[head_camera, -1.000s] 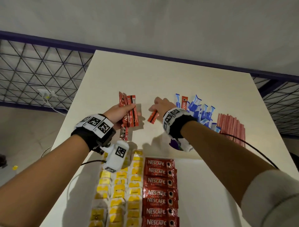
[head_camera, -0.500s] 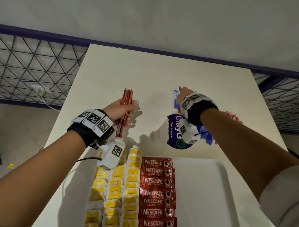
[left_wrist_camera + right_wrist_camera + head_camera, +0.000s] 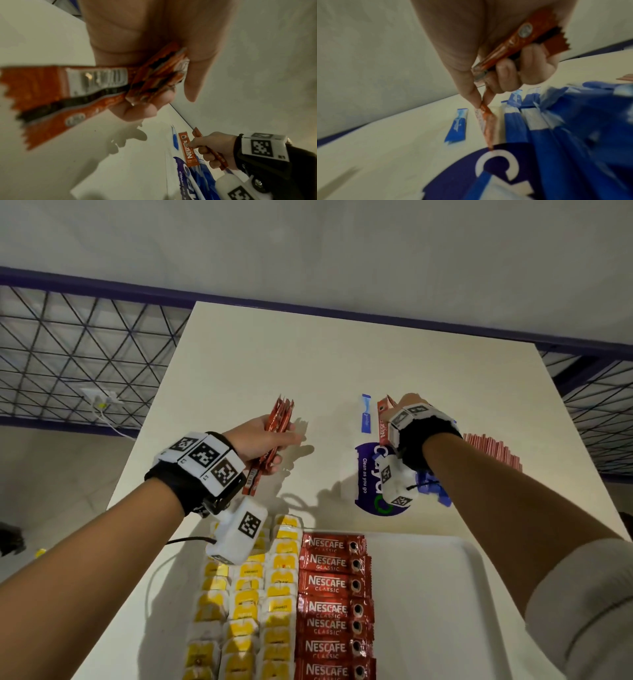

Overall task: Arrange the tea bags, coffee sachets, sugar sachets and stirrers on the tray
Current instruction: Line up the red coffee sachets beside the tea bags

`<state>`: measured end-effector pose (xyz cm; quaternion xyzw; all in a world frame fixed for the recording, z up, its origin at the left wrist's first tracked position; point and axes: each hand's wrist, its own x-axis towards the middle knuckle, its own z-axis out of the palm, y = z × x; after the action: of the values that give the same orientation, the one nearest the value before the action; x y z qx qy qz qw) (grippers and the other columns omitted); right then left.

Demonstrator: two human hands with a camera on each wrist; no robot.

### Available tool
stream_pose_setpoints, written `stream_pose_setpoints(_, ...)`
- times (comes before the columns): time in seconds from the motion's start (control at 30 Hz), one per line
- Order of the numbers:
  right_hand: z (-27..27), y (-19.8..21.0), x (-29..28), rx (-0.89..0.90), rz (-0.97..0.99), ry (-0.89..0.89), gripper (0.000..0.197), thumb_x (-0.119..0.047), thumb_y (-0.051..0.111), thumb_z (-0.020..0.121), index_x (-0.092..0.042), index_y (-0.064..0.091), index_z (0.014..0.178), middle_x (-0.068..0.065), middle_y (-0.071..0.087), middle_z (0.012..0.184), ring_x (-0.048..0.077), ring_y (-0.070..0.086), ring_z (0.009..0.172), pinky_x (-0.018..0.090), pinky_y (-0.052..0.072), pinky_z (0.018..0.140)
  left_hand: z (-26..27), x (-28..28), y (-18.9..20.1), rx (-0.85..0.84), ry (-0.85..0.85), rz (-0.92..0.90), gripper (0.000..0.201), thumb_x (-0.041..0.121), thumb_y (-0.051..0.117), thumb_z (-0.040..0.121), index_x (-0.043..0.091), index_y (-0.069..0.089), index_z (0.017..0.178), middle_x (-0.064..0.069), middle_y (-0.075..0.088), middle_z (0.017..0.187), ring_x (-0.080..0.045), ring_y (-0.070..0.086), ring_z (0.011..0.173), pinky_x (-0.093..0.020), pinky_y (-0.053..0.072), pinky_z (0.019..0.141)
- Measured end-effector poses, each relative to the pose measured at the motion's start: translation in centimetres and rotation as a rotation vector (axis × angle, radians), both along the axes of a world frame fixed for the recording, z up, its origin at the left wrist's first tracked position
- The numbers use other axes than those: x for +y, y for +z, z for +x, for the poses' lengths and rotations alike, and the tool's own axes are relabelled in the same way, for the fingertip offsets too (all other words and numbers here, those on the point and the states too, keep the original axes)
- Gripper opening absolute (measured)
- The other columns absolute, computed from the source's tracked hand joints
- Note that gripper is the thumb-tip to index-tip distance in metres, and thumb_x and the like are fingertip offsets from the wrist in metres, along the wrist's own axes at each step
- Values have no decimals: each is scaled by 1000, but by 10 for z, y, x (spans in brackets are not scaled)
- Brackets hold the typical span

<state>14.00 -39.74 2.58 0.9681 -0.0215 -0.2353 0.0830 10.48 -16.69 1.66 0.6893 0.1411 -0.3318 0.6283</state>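
- Red coffee sticks (image 3: pixel 279 433): a bundle gripped in the left hand (image 3: pixel 255 441), above the table (image 3: pixel 239 364), left of centre. Sticks point far-and-right at the top; lower ends poke out below the palm.
- Left wrist view: fingers (image 3: pixel 142 111) and thumb curl round the bundle (image 3: pixel 159 75); one stick with a silver label juts out toward the camera.
- Right hand (image 3: pixel 407 414): fingers clenched round one red stick (image 3: pixel 510 44), while thumb and forefinger pinch the top of a second red stick (image 3: pixel 383 426). In the right wrist view that second stick (image 3: pixel 486 121) is lifted at the pinched end, its other end on the table at the purple sticker.
- Loose blue sachet (image 3: pixel 366 414): flat on the table, just left of the pinched stick, apart from it.
- Blue sachets (image 3: pixel 556 121): a heap right of the pinched stick, mostly hidden under the right wrist in the head view.
- Stirrers (image 3: pixel 493 451): reddish row on the table, right of the right forearm, partly hidden.
- Tray (image 3: pixel 445 594): white, near edge of scene. Nescafe sachets (image 3: pixel 330 604) in one overlapping column at its centre; yellow tea bags (image 3: pixel 260 604) in three columns touching it on the left. Right part of the tray bare.
- Purple sticker (image 3: pixel 368 477): on the table between tray and right hand, reads "Clean as you go".
- Beyond the table: purple rail (image 3: pixel 102 285) and wire mesh (image 3: pixel 68 364) at left.
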Motion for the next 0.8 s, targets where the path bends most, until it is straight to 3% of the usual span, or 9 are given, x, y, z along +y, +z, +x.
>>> stream_pose_setpoints(0.07, -4, -2, -5, -46, 83, -54, 51, -15, 50, 88, -14, 39, 138, 16, 47, 129, 34, 53, 109, 36, 47, 91, -5, -1, 6, -20, 4, -7, 12, 16, 57, 91, 15, 46, 84, 1, 39, 57, -8, 40, 34, -17, 37, 37)
stream_pose_setpoints(0.17, -8, 11, -3, -172, 585, -486, 38, -25, 60, 85, -8, 56, 118, 11, 59, 116, 22, 53, 84, 27, 46, 70, -17, -3, 18, -61, 47, -14, 12, 18, 58, 90, 14, 49, 83, 2, 41, 55, -8, 40, 33, -16, 36, 35)
stream_pose_setpoints(0.2, -10, 15, 0, -194, 746, -578, 33, -27, 61, 85, -6, 61, 111, 9, 62, 103, 21, 50, 74, 24, 43, 62, -22, -5, 23, -74, 53, -12, 12, 17, 59, 89, 15, 49, 82, 2, 41, 55, -8, 40, 33, -16, 35, 35)
stream_pose_setpoints(0.27, -22, 28, 6, -188, 914, -635, 22, -28, 62, 85, -7, 66, 80, 2, 64, 61, 15, 48, 51, 22, 40, 53, -34, -9, 32, -98, 57, 2, 13, 10, 60, 88, 16, 50, 82, 2, 42, 55, -8, 41, 32, -15, 34, 35)
stream_pose_setpoints(0.33, -48, 41, 14, -150, 1055, -671, 27, -23, 61, 86, -9, 58, 64, -6, 52, 32, 8, 44, 30, 16, 35, 36, -51, -16, 39, -108, 46, 22, 14, 5, 59, 88, 16, 52, 84, 1, 43, 54, -7, 41, 31, -14, 33, 35)
stream_pose_setpoints(0.43, -90, 50, 22, -51, 1257, -670, 23, -16, 61, 87, -10, 53, 66, -7, 49, 29, 2, 37, 21, 11, 23, 26, -83, -31, 47, -91, 34, 37, 10, 13, 63, 87, 15, 54, 84, 1, 43, 59, -7, 40, 33, -15, 34, 36)
stream_pose_setpoints(0.53, -123, 45, 29, -35, 1455, -679, 19, -9, 62, 85, -11, 51, 70, -6, 48, 34, 2, 37, 25, 14, 25, 26, -113, -43, 48, -47, 38, 51, 23, 27, 68, 83, 11, 51, 81, 0, 43, 59, -8, 38, 33, -16, 32, 37)
stream_pose_setpoints(0.67, -165, 33, 30, -79, 1589, -756, 18, -8, 68, 81, -13, 50, 86, 2, 49, 51, 6, 37, 27, 18, 28, 31, -152, -53, 47, -3, 5, 18, 27, 31, 64, 85, 7, 53, 90, 0, 41, 53, -9, 35, 33, -15, 30, 36)
stream_pose_setpoints(0.8, -200, 19, 23, -101, 1553, -742, 23, -14, 69, 81, -19, 48, 86, 0, 49, 45, 8, 36, 27, 20, 27, 33, -185, -56, 44, 25, -81, 3, 38, 36, 62, 85, 15, 44, 58, 4, 39, 43, -8, 34, 33, -16, 30, 36)
